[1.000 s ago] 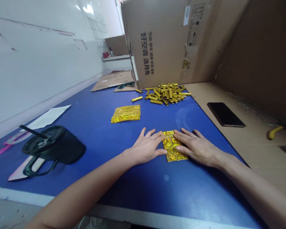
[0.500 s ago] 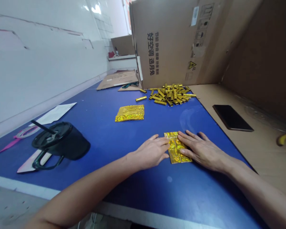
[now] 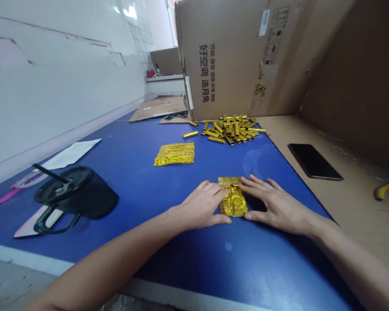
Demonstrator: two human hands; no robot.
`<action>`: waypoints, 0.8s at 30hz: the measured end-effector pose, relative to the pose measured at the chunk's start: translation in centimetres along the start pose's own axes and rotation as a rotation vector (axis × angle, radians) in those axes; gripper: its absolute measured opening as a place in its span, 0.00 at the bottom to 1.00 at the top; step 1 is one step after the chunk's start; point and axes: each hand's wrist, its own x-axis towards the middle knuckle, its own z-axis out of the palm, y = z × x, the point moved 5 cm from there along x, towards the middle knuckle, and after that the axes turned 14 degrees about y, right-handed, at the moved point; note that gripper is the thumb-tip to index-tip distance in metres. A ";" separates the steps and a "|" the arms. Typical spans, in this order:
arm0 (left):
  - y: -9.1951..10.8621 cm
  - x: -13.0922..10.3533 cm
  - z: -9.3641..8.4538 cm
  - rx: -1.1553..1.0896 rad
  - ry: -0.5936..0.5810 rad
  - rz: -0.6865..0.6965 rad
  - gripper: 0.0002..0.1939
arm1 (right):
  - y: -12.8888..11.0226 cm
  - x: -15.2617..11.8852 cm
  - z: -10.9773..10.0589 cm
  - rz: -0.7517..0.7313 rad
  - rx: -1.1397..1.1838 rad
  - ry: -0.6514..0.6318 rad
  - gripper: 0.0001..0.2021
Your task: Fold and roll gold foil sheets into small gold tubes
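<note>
A shiny gold foil piece [image 3: 233,202] with a seam down its middle lies on the blue tabletop between my hands. From the left, my left hand [image 3: 202,206] touches it, fingers spread over its edge. My right hand [image 3: 272,202] is at its right side, fingers apart, fingertips on its upper and lower right edges. Farther back rests a flat stack of gold foil sheets [image 3: 175,154]. Beyond that is a pile of small folded gold tubes [image 3: 231,129], with a loose tube [image 3: 190,134] to its left.
A dark lidded mug with a straw [image 3: 84,194] stands at left, near white paper [image 3: 71,154] and pink tape [image 3: 9,198]. A black phone [image 3: 314,161] lies on cardboard at right. A large cardboard box [image 3: 233,60] rises behind the pile.
The foil piece has moved slightly left and turned straighter, and now looks narrower, with a separate band at its top. My left hand has shifted slightly left; my right thumb has moved down to the lower edge.
</note>
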 end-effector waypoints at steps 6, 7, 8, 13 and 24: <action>0.0 0.0 -0.2 0.012 0.016 -0.016 0.31 | -1.2 -0.1 0.4 -0.045 0.045 -0.073 0.36; 0.1 0.0 -0.2 0.015 0.018 -0.013 0.31 | -1.3 -0.2 0.5 -0.046 0.051 -0.076 0.36; 0.1 0.1 -0.2 0.016 0.018 -0.013 0.31 | -1.3 -0.2 0.6 -0.045 0.057 -0.077 0.36; -0.5 -0.1 0.4 -0.022 -0.050 -0.050 0.33 | -1.1 -0.2 0.6 -0.029 0.092 -0.095 0.37; -1.3 -0.3 -0.4 -0.205 -0.160 -0.049 0.31 | -1.3 0.0 0.4 -0.106 0.111 0.043 0.14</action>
